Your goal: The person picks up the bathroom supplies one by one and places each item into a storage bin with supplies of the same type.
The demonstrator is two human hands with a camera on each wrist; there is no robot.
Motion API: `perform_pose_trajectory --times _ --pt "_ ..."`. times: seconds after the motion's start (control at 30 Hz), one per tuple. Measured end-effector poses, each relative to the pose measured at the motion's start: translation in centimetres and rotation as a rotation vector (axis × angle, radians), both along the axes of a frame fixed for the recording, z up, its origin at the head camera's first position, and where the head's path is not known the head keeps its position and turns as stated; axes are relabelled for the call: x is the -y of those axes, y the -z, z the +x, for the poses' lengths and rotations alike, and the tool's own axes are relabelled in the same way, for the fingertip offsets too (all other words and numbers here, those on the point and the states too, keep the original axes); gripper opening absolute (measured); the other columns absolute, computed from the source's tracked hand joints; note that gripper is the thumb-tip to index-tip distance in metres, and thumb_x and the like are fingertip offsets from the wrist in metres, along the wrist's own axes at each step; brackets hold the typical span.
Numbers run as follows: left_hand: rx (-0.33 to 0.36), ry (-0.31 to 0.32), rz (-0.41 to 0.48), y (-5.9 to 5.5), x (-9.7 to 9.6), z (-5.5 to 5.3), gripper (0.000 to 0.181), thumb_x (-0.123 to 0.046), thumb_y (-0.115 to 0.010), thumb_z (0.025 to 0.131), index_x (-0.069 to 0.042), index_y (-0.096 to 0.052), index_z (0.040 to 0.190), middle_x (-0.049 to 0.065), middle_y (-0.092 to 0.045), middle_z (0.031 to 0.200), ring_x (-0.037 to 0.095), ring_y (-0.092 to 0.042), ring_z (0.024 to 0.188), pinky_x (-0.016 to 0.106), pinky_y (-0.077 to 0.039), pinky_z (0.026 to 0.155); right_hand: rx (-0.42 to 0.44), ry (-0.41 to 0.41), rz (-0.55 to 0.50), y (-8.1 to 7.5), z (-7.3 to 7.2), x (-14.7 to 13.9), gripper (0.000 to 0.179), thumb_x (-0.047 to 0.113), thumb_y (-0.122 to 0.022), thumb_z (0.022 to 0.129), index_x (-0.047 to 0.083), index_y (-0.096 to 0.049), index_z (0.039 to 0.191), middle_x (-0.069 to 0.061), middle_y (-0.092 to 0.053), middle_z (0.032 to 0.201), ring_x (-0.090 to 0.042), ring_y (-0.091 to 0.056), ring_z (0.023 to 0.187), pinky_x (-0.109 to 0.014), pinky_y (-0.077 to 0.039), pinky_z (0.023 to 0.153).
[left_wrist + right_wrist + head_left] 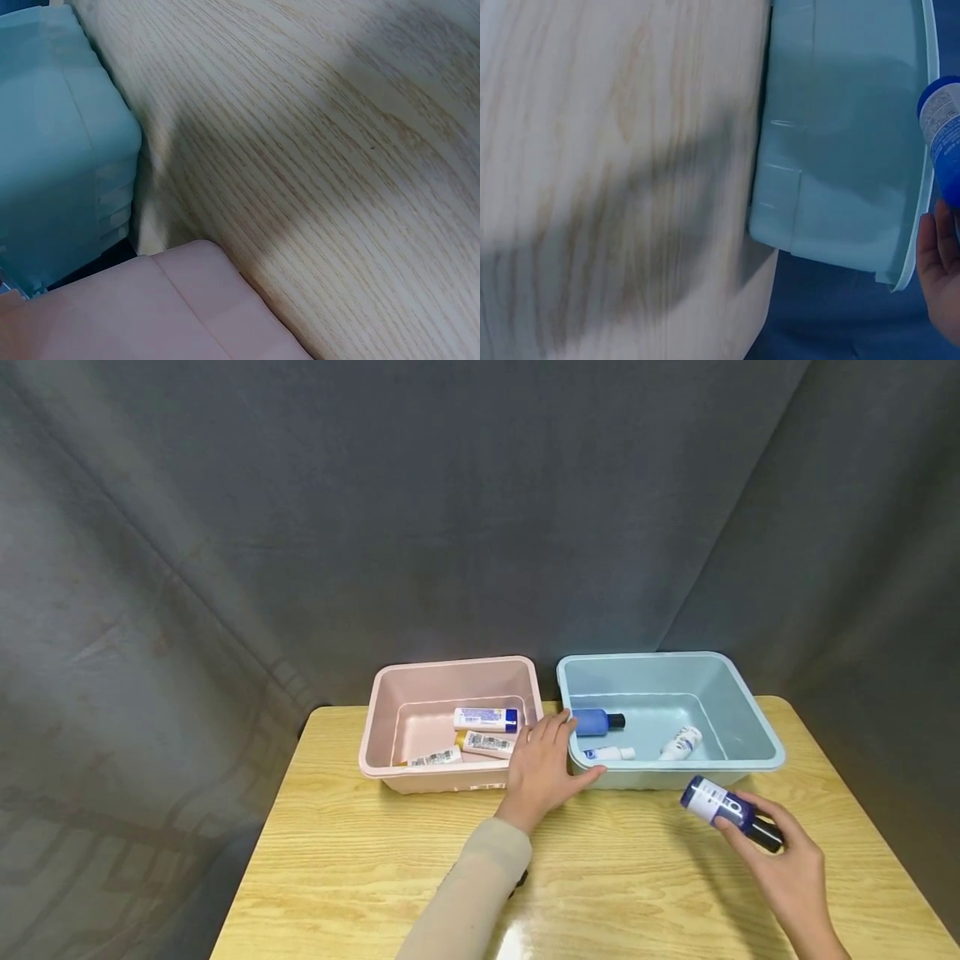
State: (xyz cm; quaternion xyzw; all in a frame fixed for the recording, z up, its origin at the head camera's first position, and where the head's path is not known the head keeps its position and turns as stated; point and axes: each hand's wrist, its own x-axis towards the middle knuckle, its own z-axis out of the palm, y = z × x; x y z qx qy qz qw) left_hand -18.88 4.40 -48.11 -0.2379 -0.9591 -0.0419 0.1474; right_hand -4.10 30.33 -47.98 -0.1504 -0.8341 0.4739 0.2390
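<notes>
My right hand [795, 856] grips a dark blue bottle [718, 802] with a white label and a black cap, held tilted in front of the light blue bin [675, 766]. In the right wrist view the blue bottle [941, 135] shows at the right edge beside that bin's wall. My left hand [542, 768] reaches to the near corner between the two bins, fingers extended and thumb spread; whether it touches a rim I cannot tell. Inside the light blue bin lie a blue bottle [591, 722] with a black cap, a white tube [609, 753] and a white bottle [681, 743].
Left of the light blue bin stands a pink bin [435, 772]. It holds a white bottle with a blue cap [484, 719] and two white yellow-capped bottles [487, 744]. Both bins rest on a wooden table [337, 860], with a grey curtain [480, 527] behind.
</notes>
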Motion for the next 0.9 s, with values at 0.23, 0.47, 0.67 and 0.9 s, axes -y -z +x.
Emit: perform_pose_trajectory --times 0.23,0.47,0.67,0.9 --pt "0.000 0.008 0.003 -0.1 0.0 -0.1 0.089 -0.084 -0.033 0.085 -0.022 -0.045 0.147 -0.005 -0.041 0.153 0.016 -0.040 0.137 0.038 -0.035 0.111 -0.042 0.014 -0.017 -0.5 -0.8 0.5 0.049 -0.008 -0.080 0.075 0.000 -0.067 0.122 0.028 -0.058 0.106 0.008 -0.056 0.091 -0.004 -0.045 0.075" --pt "0.000 0.004 0.001 0.0 -0.1 -0.1 0.089 -0.084 -0.032 0.085 -0.021 -0.046 0.147 -0.005 -0.040 0.153 0.015 -0.039 0.137 0.037 -0.034 0.111 -0.088 -0.002 -0.011 -1.0 -1.5 0.9 0.049 -0.011 -0.080 0.074 0.000 -0.068 0.121 0.025 -0.060 0.108 0.006 -0.058 0.093 -0.005 -0.045 0.076" --pt "-0.008 0.005 0.000 0.1 0.0 -0.1 0.089 -0.084 -0.031 0.085 -0.021 -0.046 0.147 -0.005 -0.041 0.152 0.016 -0.040 0.137 0.038 -0.036 0.109 -0.139 -0.021 -0.003 -1.6 -2.2 1.2 0.049 -0.014 -0.080 0.072 -0.002 -0.068 0.118 0.024 -0.061 0.110 0.005 -0.058 0.094 -0.005 -0.045 0.077" --pt "-0.014 0.004 0.004 0.3 0.0 -0.1 0.089 -0.084 -0.032 0.085 -0.021 -0.047 0.146 -0.005 -0.041 0.152 0.016 -0.040 0.137 0.039 -0.036 0.109 -0.139 -0.032 -0.008 -2.2 -3.1 1.2 0.047 -0.012 -0.079 0.074 -0.002 -0.068 0.119 0.023 -0.060 0.109 0.006 -0.058 0.093 -0.005 -0.046 0.076"
